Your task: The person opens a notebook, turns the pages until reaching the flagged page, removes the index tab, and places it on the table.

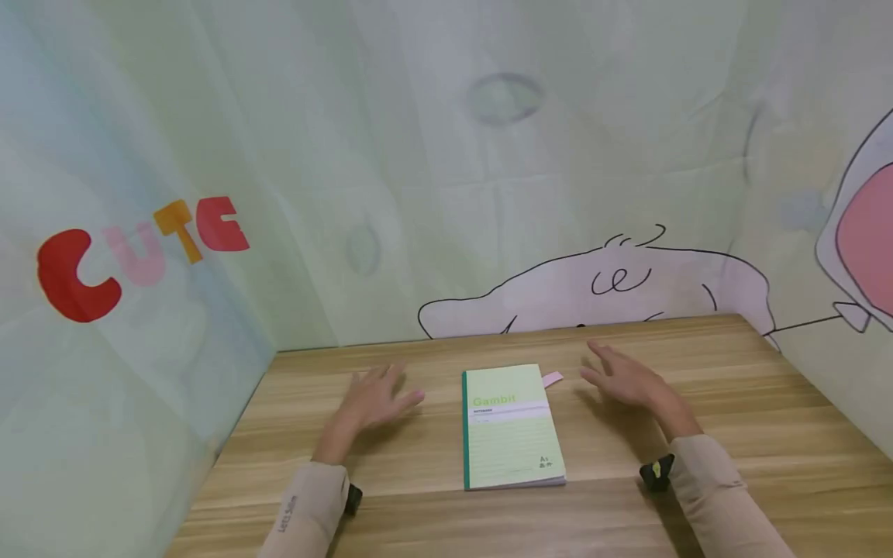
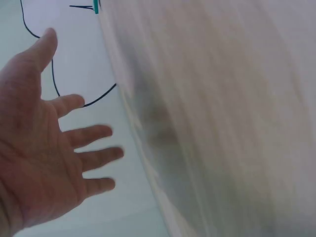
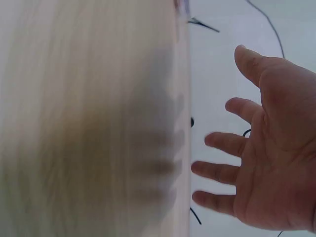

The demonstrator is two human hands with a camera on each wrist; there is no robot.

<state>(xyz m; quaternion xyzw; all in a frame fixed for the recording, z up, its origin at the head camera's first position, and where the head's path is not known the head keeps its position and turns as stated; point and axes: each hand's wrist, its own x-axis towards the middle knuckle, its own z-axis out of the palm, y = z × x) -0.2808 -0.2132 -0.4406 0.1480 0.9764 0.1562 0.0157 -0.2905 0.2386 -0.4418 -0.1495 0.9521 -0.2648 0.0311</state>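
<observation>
A pale green notebook (image 1: 512, 446) with a darker green spine and the word Gambit on its cover lies flat on the wooden table (image 1: 418, 511). From its upper right edge sticks out a small pink tab (image 1: 553, 379). To the left of the notebook, my left hand (image 1: 377, 399) hovers above the table, fingers spread and holding nothing. On the other side my right hand (image 1: 624, 377) is likewise raised over the wood, nearest to the pink tab and apart from it. Both wrist views show bare palms with extended fingers.
A printed curtain (image 1: 418, 194) hangs behind the table's far edge, with a cartoon drawing on it. Red, pink and orange letters (image 1: 77, 275) mark the left side. A small dark device sits at each wrist, such as the right one (image 1: 656, 473).
</observation>
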